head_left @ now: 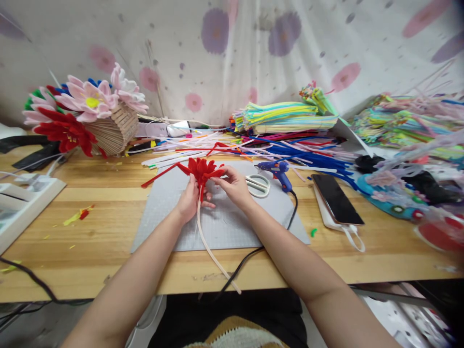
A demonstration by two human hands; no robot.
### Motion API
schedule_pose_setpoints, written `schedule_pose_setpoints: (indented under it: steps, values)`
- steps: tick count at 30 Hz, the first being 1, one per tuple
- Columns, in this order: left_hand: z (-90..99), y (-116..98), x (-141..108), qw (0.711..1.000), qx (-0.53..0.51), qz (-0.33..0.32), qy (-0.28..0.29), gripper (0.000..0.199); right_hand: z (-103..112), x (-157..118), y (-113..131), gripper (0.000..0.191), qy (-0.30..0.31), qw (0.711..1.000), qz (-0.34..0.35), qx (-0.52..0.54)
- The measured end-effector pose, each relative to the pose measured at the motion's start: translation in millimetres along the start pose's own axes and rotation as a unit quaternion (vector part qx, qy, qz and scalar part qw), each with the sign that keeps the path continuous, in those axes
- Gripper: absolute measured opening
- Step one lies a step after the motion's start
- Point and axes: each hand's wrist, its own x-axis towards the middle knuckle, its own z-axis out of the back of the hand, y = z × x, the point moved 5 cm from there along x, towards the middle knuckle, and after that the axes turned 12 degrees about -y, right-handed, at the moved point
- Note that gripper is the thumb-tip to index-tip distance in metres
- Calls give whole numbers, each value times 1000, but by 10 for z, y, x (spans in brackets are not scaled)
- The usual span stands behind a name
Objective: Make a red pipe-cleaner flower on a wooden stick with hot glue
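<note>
A red fuzzy flower (201,170) with many pointed petals is held up over the grey cutting mat (232,227). My left hand (191,199) is closed round its base from the left and below. On the right side, my right hand (234,186) pinches a petal between thumb and fingers. A pale stem (210,251) hangs from the flower and curves down past the table's front edge. From the flower's left side a red pipe cleaner (159,175) sticks out.
White-handled scissors (258,185) and a blue glue gun (277,171) with a black cord lie right of the hands. Farther right is a phone (337,198). Pipe cleaners (286,116) are piled behind. A flower basket (112,128) stands back left, a power strip (29,203) at left.
</note>
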Motion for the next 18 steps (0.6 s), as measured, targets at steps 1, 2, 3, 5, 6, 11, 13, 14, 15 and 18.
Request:
schedule_pose_setpoints:
  steps: [1,2,3,5,6,11,13,14,15,18]
  values:
    - [-1,-1,-2,1000,1,0,1,53,0,-1,-6,19,1,1000,2,-1]
    - [-1,0,-2,1000,2,0,2,53,-1,-1,-12,20,2,1000,3,-3]
    - [0,1,-2,1000,2,1,3,53,-2,-2,-17,20,2,1000,3,-4]
    - [4,5,2,1000,2,1,4,53,-4,-2,-24,20,1,1000,2,-10]
    - [6,7,4,1000,3,0,3,53,-4,-2,-24,20,1,1000,2,-14]
    - [-10,5,-10,1000,5,0,-3,52,-7,0,-15,21,2,1000,8,-26]
    - [-20,5,-20,1000,4,2,-8,51,-4,1,-17,22,1,999,9,-33]
    - [-22,8,-23,1000,3,3,-10,51,-3,3,-19,22,-1,999,10,-37]
    - [-21,14,-22,1000,4,3,-12,51,-1,4,-21,22,-2,999,12,-41]
    - [-4,41,-2,1000,10,-7,-13,49,5,12,-23,22,-6,998,22,-57]
